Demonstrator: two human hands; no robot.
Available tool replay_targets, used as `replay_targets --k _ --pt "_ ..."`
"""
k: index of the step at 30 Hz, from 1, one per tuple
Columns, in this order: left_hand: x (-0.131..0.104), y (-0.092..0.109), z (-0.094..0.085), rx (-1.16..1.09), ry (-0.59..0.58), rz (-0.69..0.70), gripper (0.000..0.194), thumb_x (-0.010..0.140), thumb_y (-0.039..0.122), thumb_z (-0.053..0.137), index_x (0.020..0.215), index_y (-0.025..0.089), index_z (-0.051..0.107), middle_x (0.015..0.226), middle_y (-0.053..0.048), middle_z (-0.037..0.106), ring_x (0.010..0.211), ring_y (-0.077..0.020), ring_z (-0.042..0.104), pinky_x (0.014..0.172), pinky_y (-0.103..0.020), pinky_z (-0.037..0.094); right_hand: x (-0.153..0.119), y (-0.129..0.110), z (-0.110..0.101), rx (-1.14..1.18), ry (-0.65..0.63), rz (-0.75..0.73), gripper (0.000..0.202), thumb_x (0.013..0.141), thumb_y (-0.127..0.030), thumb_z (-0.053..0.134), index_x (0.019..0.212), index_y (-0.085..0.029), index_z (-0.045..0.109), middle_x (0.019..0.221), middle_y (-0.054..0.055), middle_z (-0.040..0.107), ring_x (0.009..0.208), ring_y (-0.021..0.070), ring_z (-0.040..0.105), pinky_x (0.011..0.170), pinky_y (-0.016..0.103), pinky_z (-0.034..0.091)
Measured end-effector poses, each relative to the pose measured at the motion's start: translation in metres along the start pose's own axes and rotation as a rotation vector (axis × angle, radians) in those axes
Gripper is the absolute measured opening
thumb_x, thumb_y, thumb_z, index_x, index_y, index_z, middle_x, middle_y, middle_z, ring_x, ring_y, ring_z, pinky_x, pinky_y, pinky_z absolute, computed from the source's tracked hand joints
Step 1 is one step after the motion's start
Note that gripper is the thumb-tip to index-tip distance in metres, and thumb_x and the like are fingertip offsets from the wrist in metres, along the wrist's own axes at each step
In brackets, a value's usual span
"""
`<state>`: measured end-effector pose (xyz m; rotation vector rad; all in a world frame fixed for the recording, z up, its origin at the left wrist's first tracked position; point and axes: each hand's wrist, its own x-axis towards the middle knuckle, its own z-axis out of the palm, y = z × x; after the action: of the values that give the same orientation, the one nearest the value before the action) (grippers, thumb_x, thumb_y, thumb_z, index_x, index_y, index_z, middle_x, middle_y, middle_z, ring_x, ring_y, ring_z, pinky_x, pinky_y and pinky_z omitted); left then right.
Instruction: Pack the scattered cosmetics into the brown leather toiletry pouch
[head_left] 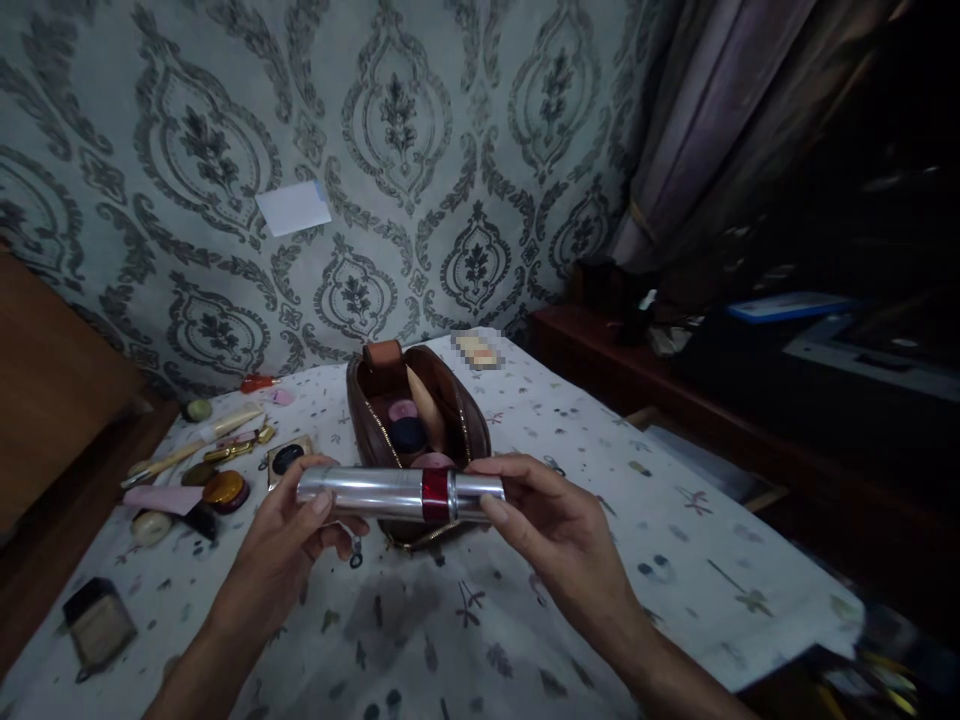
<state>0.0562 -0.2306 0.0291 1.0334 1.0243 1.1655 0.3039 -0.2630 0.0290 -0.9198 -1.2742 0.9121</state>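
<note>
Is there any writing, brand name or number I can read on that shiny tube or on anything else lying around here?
No text can be read anywhere in this view.
Silver tube with a red band, held by the left hand and right hand: no lettering visible.
White paper on the wall: blank.
Small item behind the brown pouch: blurred out, unreadable.
Cosmetics on the cloth: too small to read.

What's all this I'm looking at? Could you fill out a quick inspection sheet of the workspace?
Surface: table under a white patterned cloth.
Job's things: silver tube with red band, held level above an open brown pouch holding small pots.
Clutter: cosmetics at left, among them a gold-lidded pot and a square compact.
Grippers: left hand and right hand each grip one tube end.
Cables: nothing seen.
Surroundings: damask wallpaper, curtain, dark shelf at right.
</note>
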Motion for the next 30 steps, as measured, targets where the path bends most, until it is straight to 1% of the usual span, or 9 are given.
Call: replay_targets --k 4,7,10,14,16,19,25,28,30 --pt "-0.008 -0.003 -0.002 0.117 -0.041 0.040 0.049 0.067 0.045 0.085 0.103 0.021 0.062 0.071 -0.006 0.069 0.058 -0.0215 0.064 0.050 -0.027 0.048 -0.004 0.001 -0.010 -0.033 0.014 -0.030 0.018 0.085 -0.033 0.069 0.099 -0.022 0.072 0.095 0.006 0.076 0.083 0.0187 0.072 0.071 0.027 0.061" --pt "-0.016 -0.007 -0.003 0.188 -0.043 0.089 0.047 0.065 0.042 0.086 0.101 0.021 0.065 0.078 -0.007 0.070 0.056 -0.0204 0.062 0.050 -0.028 0.048 -0.008 0.000 -0.017 -0.052 -0.042 -0.017 0.018 0.085 -0.033 0.070 0.099 -0.022 0.072 0.093 0.007 0.075 0.081 0.0189 0.072 0.069 0.027 0.060" --pt "-0.027 -0.006 0.001 0.239 -0.006 0.112 0.044 0.065 0.045 0.085 0.097 0.022 0.067 0.073 -0.006 0.068 0.055 -0.0193 0.058 0.050 -0.027 0.045 -0.012 0.002 -0.021 -0.068 -0.080 -0.003 0.019 0.085 -0.033 0.071 0.099 -0.021 0.072 0.092 0.006 0.074 0.079 0.0180 0.070 0.066 0.026 0.059" --pt "-0.042 -0.003 0.012 0.435 0.074 0.177 0.043 0.065 0.050 0.082 0.096 0.024 0.069 0.077 -0.005 0.067 0.062 -0.0204 0.059 0.055 -0.027 0.045 -0.012 0.007 -0.022 -0.024 -0.021 0.009 0.023 0.084 -0.037 0.072 0.102 -0.022 0.071 0.092 0.006 0.073 0.080 0.0180 0.070 0.068 0.027 0.059" --pt "-0.046 -0.003 0.016 0.553 0.001 0.196 0.038 0.066 0.046 0.081 0.096 0.025 0.070 0.083 -0.005 0.068 0.067 -0.0222 0.061 0.057 -0.027 0.045 -0.010 0.009 -0.021 0.033 0.049 0.026 0.026 0.083 -0.038 0.073 0.105 -0.023 0.069 0.092 0.005 0.073 0.079 0.0172 0.069 0.067 0.026 0.058" --pt "-0.051 -0.011 0.024 0.661 -0.107 0.200 0.036 0.068 0.039 0.079 0.101 0.028 0.069 0.083 -0.004 0.069 0.068 -0.0237 0.061 0.056 -0.027 0.042 -0.006 0.010 -0.018 0.141 0.098 0.051 0.032 0.082 -0.042 0.075 0.106 -0.024 0.067 0.085 0.003 0.071 0.073 0.0160 0.068 0.067 0.027 0.059" --pt "-0.060 -0.036 0.040 0.733 -0.158 0.186 0.047 0.072 0.040 0.077 0.117 0.032 0.066 0.079 -0.004 0.070 0.065 -0.0242 0.061 0.059 -0.030 0.044 -0.007 0.016 -0.019 0.190 0.082 0.076 0.039 0.080 -0.048 0.075 0.109 -0.024 0.066 0.089 0.004 0.072 0.084 0.0193 0.069 0.076 0.031 0.059" --pt "-0.062 -0.046 0.038 0.791 -0.139 0.185 0.051 0.075 0.043 0.075 0.124 0.033 0.064 0.090 -0.006 0.073 0.073 -0.0269 0.064 0.062 -0.031 0.046 -0.009 0.017 -0.025 0.173 0.066 0.092 0.036 0.081 -0.046 0.074 0.109 -0.025 0.065 0.088 0.003 0.071 0.077 0.0169 0.067 0.071 0.028 0.057" --pt "-0.060 -0.048 0.028 0.863 -0.110 0.219 0.053 0.074 0.043 0.076 0.125 0.034 0.064 0.098 -0.007 0.074 0.080 -0.0288 0.066 0.066 -0.031 0.048 -0.011 0.014 -0.031 0.138 0.020 0.107 0.030 0.082 -0.041 0.074 0.105 -0.025 0.065 0.087 0.001 0.069 0.074 0.0153 0.065 0.068 0.026 0.055"
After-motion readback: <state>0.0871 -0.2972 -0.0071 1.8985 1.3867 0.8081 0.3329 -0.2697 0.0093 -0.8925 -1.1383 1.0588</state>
